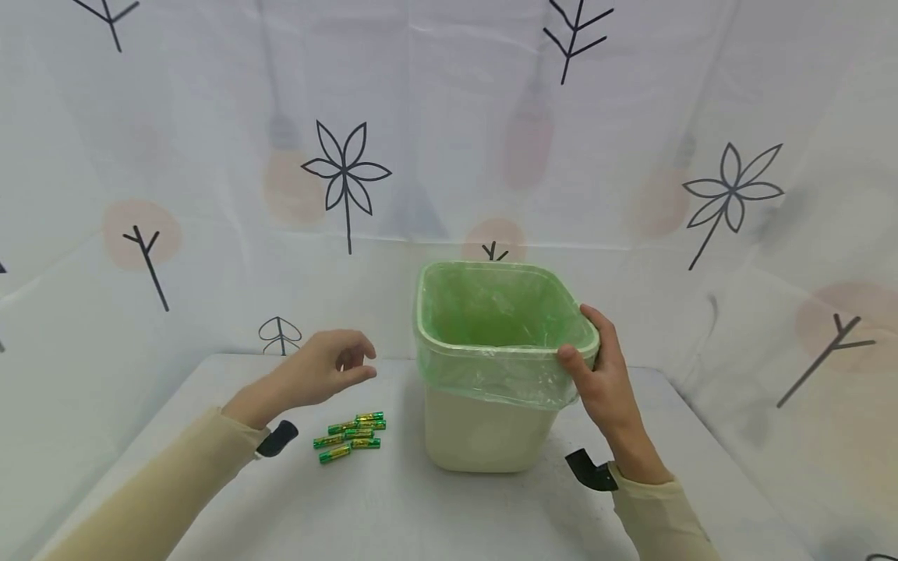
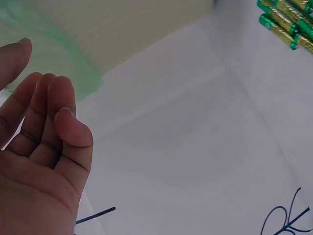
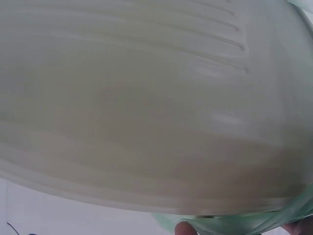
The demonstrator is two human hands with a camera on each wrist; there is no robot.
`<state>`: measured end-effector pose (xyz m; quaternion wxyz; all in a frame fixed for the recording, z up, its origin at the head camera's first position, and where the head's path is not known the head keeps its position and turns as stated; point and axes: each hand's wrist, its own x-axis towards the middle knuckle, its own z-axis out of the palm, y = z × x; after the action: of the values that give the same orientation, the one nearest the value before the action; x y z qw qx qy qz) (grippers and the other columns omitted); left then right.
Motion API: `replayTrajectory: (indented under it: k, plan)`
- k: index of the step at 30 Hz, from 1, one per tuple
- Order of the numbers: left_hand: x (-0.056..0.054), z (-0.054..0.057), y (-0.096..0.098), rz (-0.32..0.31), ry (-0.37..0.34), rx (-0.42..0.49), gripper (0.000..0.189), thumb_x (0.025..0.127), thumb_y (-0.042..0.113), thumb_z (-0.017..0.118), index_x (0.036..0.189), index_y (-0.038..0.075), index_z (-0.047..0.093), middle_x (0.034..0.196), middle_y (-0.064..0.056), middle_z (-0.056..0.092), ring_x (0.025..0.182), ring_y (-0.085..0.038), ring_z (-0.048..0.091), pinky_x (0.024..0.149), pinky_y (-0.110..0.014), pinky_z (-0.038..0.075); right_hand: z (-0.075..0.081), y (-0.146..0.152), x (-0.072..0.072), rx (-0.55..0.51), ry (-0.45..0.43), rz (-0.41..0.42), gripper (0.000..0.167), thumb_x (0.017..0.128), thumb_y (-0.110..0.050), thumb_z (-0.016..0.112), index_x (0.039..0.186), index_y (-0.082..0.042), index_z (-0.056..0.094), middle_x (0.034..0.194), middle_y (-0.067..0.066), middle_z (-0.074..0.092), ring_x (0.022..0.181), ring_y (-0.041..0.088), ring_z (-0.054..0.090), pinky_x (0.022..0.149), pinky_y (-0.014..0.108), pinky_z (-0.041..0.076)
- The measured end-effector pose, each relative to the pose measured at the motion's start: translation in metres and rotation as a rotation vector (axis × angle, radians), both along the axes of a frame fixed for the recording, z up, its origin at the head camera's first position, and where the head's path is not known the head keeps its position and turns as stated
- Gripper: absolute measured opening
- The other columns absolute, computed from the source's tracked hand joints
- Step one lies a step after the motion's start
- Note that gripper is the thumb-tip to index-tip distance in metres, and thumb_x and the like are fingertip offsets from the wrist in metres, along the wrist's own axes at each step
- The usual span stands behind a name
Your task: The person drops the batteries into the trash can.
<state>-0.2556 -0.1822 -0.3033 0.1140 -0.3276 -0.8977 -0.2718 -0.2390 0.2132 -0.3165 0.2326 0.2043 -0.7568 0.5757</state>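
A pale cream waste bin (image 1: pixel 484 436) stands on the table, lined with a thin green plastic bag (image 1: pixel 491 374) folded down over its rim. My right hand (image 1: pixel 606 389) grips the rim at the bin's right side, thumb in front and fingers farther back. The bin's wall (image 3: pixel 127 112) fills most of the right wrist view, hiding most of that hand. To the left of the bin, my left hand (image 1: pixel 326 366) is in the air with loosely bent fingers and holds nothing. Several green-and-gold batteries (image 1: pixel 347 436) lie grouped on the table below it.
The white table (image 1: pixel 281 514) has its back edge close to a white curtain (image 1: pixel 449 117) printed with dark plant drawings and pink spots. The same curtain continues along both sides. Dark straps wrap both wrists over beige sleeves (image 1: pixel 161 483).
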Motion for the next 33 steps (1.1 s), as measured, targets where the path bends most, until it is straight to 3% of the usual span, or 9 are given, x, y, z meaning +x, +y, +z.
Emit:
replayTrajectory:
  k: [6, 12, 18, 27, 33]
  plan:
    - [0.002, -0.031, -0.011, 0.038, -0.066, -0.06, 0.019, 0.086, 0.025, 0.072, 0.101, 0.018, 0.063, 0.076, 0.011, 0.054, 0.069, -0.009, 0.051, 0.062, -0.024, 0.046, 0.0, 0.0, 0.001, 0.002, 0.0, -0.004, 0.063, 0.095, -0.022, 0.059, 0.149, -0.026, 0.025, 0.133, 0.015, 0.041, 0.108, 0.022, 0.049, 0.083, 0.019, 0.044]
    - [0.003, -0.059, -0.02, 0.05, -0.196, -0.126, 0.021, 0.085, 0.025, 0.073, 0.101, 0.017, 0.062, 0.078, 0.01, 0.054, 0.071, -0.009, 0.051, 0.062, -0.025, 0.046, 0.0, 0.001, 0.0, 0.002, -0.001, -0.014, 0.064, 0.095, -0.023, 0.06, 0.149, -0.023, 0.025, 0.133, 0.015, 0.042, 0.108, 0.021, 0.049, 0.083, 0.018, 0.044]
    - [0.001, -0.088, -0.028, 0.064, -0.304, -0.132, 0.023, 0.083, 0.021, 0.075, 0.102, 0.013, 0.064, 0.076, 0.007, 0.054, 0.069, -0.012, 0.051, 0.058, -0.026, 0.046, 0.0, 0.001, 0.0, 0.016, 0.003, -0.022, 0.065, 0.095, -0.023, 0.06, 0.149, -0.021, 0.025, 0.132, 0.016, 0.043, 0.107, 0.019, 0.05, 0.083, 0.018, 0.043]
    - [0.002, -0.11, -0.03, 0.065, -0.375, -0.134, 0.026, 0.079, 0.022, 0.078, 0.099, 0.015, 0.064, 0.076, 0.007, 0.055, 0.069, -0.012, 0.05, 0.058, -0.027, 0.044, 0.002, 0.0, 0.001, 0.006, 0.003, -0.02, 0.065, 0.095, -0.023, 0.06, 0.149, -0.016, 0.025, 0.131, 0.016, 0.043, 0.106, 0.019, 0.049, 0.083, 0.018, 0.043]
    - [0.002, -0.118, -0.031, 0.079, -0.343, -0.203, 0.025, 0.077, 0.024, 0.08, 0.093, 0.019, 0.062, 0.077, 0.008, 0.054, 0.073, -0.01, 0.047, 0.061, -0.027, 0.04, 0.001, -0.001, 0.001, -0.001, 0.001, -0.012, 0.065, 0.095, -0.02, 0.06, 0.149, -0.016, 0.025, 0.132, 0.017, 0.043, 0.107, 0.019, 0.049, 0.084, 0.017, 0.043]
